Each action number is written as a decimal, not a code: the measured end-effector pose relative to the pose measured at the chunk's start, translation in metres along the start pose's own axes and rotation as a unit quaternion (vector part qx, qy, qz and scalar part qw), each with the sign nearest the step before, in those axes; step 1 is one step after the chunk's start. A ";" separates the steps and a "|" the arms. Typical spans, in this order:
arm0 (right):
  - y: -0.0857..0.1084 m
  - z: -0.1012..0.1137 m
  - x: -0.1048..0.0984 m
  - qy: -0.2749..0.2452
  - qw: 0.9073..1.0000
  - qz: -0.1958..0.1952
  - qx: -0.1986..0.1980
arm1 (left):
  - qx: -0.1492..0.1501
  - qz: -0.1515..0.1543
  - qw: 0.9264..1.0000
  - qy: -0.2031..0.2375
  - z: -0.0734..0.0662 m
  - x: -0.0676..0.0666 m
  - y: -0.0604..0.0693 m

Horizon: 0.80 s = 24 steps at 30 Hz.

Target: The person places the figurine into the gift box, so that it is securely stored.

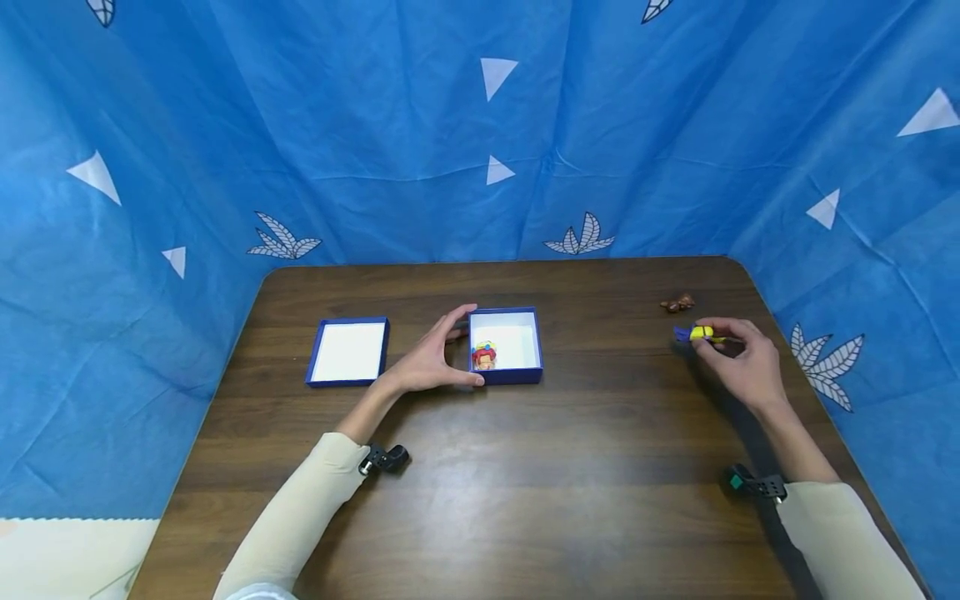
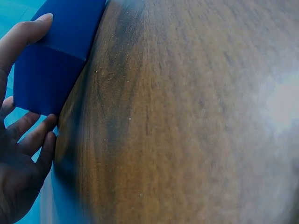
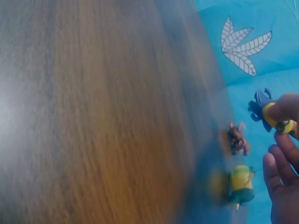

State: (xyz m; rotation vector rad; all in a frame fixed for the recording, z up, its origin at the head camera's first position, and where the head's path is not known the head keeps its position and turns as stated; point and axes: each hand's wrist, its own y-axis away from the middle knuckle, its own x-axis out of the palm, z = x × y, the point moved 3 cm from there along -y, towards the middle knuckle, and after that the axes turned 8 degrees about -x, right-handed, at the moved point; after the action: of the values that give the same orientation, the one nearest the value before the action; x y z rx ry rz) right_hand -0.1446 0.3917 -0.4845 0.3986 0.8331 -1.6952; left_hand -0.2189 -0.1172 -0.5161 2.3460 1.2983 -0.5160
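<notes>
An open blue box (image 1: 511,377) with a white inside stands mid-table, a small red and yellow figurine (image 1: 484,357) lying in its left front corner. My left hand (image 1: 431,358) grips the box by its left end, thumb at the front wall and fingers round the back; the left wrist view shows the thumb (image 2: 39,25) on the blue wall. Over at the right, my right hand (image 1: 742,362) pinches a yellow and dark blue figurine (image 3: 267,112) between thumb and finger. Close by are a brown figurine (image 1: 678,303) and a blurred yellow-green figurine (image 3: 241,183).
A shallow blue lid (image 1: 348,352) lies left of the box, its white inside facing up. Blue cloth (image 1: 420,150) with white prints hangs behind and beside the wooden table (image 1: 540,467).
</notes>
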 end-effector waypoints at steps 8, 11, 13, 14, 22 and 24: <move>-0.004 0.013 0.008 -0.050 0.998 -0.024 -0.017 | -0.001 0.000 1.000 0.003 0.000 0.001 0.001; -0.005 0.029 0.009 -0.068 0.997 -0.023 -0.022 | -0.004 -0.001 1.000 0.003 -0.001 0.000 0.001; -0.005 0.035 0.010 -0.083 0.996 -0.022 -0.026 | -0.006 -0.001 1.000 0.002 -0.002 -0.001 0.000; -0.004 0.039 0.010 -0.091 0.995 -0.022 -0.029 | -0.007 -0.001 1.000 0.001 -0.002 -0.001 0.000; -0.010 0.028 0.017 -0.145 0.987 -0.048 -0.055 | -0.005 -0.002 1.000 -0.005 -0.001 0.001 0.001; -0.012 0.026 0.018 -0.153 0.985 -0.053 -0.055 | -0.005 -0.002 1.000 -0.004 0.000 0.001 0.001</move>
State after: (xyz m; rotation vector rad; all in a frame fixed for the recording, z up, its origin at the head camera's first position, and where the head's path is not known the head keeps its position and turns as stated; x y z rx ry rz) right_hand -0.1571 0.3612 -0.4744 0.0151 0.7245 -1.7439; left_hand -0.2179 -0.1168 -0.5166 2.3320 1.2987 -0.5198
